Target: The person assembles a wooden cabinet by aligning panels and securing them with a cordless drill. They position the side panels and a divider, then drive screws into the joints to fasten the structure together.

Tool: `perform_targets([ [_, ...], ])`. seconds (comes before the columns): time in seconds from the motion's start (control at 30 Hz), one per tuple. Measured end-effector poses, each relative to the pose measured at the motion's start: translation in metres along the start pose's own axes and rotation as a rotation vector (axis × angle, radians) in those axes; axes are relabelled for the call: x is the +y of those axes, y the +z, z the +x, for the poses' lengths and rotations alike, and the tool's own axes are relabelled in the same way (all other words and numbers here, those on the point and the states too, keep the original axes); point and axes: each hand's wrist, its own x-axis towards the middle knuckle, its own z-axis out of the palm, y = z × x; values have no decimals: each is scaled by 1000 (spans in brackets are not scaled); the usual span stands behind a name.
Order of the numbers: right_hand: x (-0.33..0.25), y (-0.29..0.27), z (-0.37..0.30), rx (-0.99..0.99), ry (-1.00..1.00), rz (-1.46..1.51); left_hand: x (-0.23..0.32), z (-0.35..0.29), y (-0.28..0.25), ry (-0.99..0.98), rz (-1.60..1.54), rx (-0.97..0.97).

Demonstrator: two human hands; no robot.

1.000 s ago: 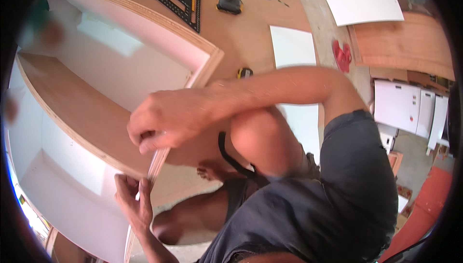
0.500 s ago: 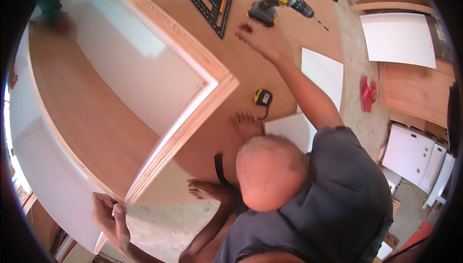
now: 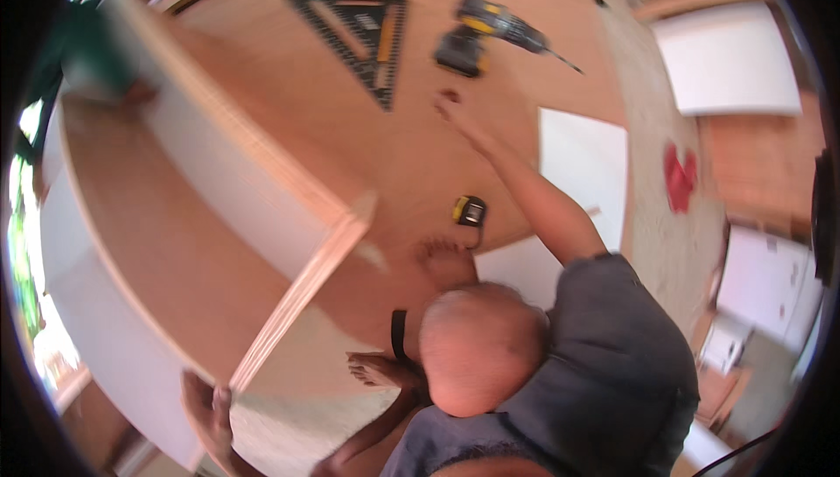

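Observation:
An open box-like plywood cabinet (image 3: 297,298), with white panels and pale bare edges, stands tilted at my left. My left hand (image 3: 208,411) is closed around its near corner, thumb along the edge. My right hand (image 3: 451,108) reaches out over the brown board, fingers loosely bent and apart, with nothing visible in them; it is slightly blurred. Just beyond it lies a black and yellow cordless drill (image 3: 499,26) with a bit fitted. Left of the drill is a black triangular square (image 3: 389,57). A yellow and black tape measure (image 3: 471,211) lies near my foot.
A co-worker in green (image 3: 92,52) is at the cabinet's far end, a hand near it. White panels (image 3: 582,157) lie right of my arm. Farther right are red footwear (image 3: 678,178), a white sheet (image 3: 731,57) on brown boards and a white cabinet (image 3: 766,280).
The view has shifted. The cabinet's far corner has swung left and nearer, while my left hand keeps its grip. My right hand is slightly farther from the drill. More of the co-worker shows.

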Motion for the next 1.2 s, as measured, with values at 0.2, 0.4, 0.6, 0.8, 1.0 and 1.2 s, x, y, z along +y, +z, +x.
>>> perform_targets([
  [0.2, -4, 5, -30, -43, 63, 265, 11, 17, -18, 15, -55, -82],
  [0.4, -34, 39, -60, -156, -42, 257, 2, 7, -21, 28, -13, -155],
  [0.6, -99, 27, -71, -46, -181, 347, 5, 4, -16, 124, 71, -125],
  [0.8, -189, 16, -84, 19, -457, 432, 1, 4, -16, 162, 44, -128],
  [1.0, -287, 40, -134, -236, -857, 202, -6, 8, -16, 178, 59, -148],
  [1.2, -350, 106, -162, -694, -1156, -196, -1, 9, -19, 157, 97, -171],
])
